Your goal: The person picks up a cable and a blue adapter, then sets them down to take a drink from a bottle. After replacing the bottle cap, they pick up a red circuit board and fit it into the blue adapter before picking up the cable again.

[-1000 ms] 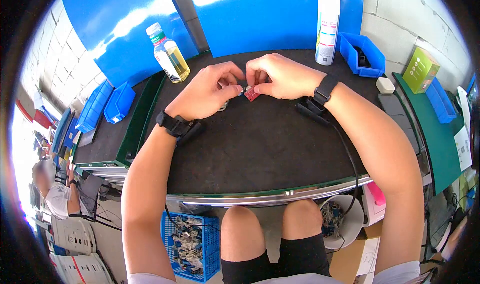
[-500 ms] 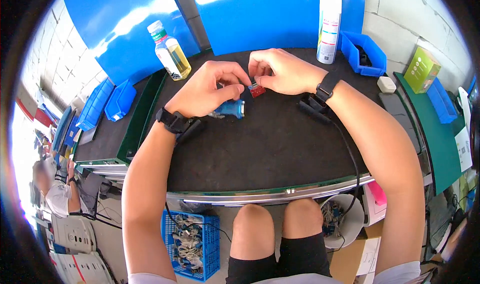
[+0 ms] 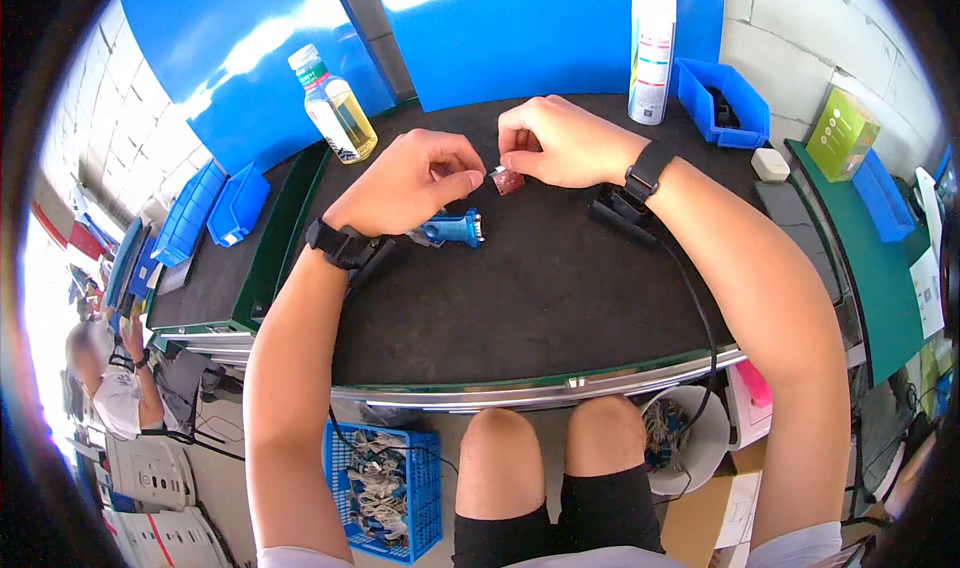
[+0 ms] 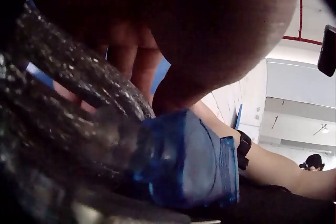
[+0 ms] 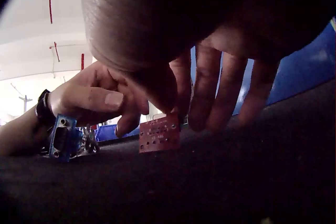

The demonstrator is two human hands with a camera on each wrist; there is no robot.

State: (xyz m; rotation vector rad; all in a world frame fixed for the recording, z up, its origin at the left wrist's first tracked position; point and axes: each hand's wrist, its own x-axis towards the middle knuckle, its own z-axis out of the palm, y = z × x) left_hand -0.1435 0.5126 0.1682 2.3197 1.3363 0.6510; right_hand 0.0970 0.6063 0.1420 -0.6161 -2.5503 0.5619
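Note:
In the head view my right hand (image 3: 570,148) pinches a small red circuit board (image 3: 507,181) between thumb and fingertips, low over the dark mat. The right wrist view shows rows of holes in this board (image 5: 159,133). My left hand (image 3: 418,180) is just left of the board, fingers loosely bent, with nothing visible between thumb and fingertips. Below its thumb lies a blue D-sub connector (image 3: 460,229), its metal end facing right. In the left wrist view the blue connector housing (image 4: 184,161) is close up, beside shiny, clear-wrapped cable (image 4: 89,66).
Behind the hands stand a bottle of yellow liquid (image 3: 338,113) and a white spray can (image 3: 652,53). A blue bin (image 3: 725,108) and a small white box (image 3: 770,165) are at the right. Below the bench edge are a blue basket of cables (image 3: 425,488) and a white bucket (image 3: 705,448).
The hands, close together at the board a second ago, have moved slightly apart. The blue connector, mostly hidden earlier, now shows on the mat below the left hand. The right hand keeps the board.

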